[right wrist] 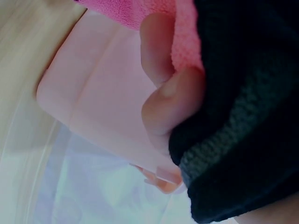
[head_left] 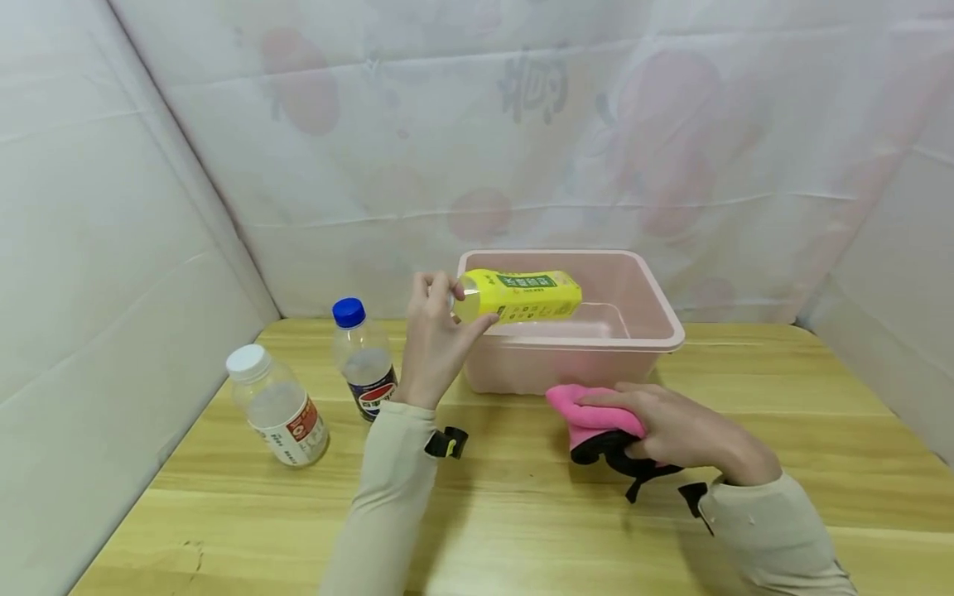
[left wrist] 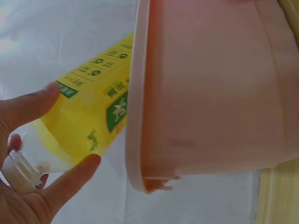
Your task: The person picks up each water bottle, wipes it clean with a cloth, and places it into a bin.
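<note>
My left hand [head_left: 435, 339] grips a clear plastic bottle with a yellow label [head_left: 525, 296] near its neck. The bottle lies on its side over the pink plastic bin [head_left: 566, 368], its base pointing right. In the left wrist view the bottle [left wrist: 96, 100] slants behind the bin's rim [left wrist: 136, 116], with the thumb and fingers around its shoulder. My right hand [head_left: 681, 426] holds a soft, fuzzy pink-and-black fabric item [head_left: 596, 414] low in front of the bin. Close up in the right wrist view, curled fingers [right wrist: 173, 100] press into its pink pile and black trim.
A bottle with a blue cap [head_left: 365, 360] stands left of the bin, beside the left forearm. Farther left is a white-capped bottle [head_left: 279, 406]. The wooden table [head_left: 537, 530] meets a white printed curtain [head_left: 373, 182] at the back and sides.
</note>
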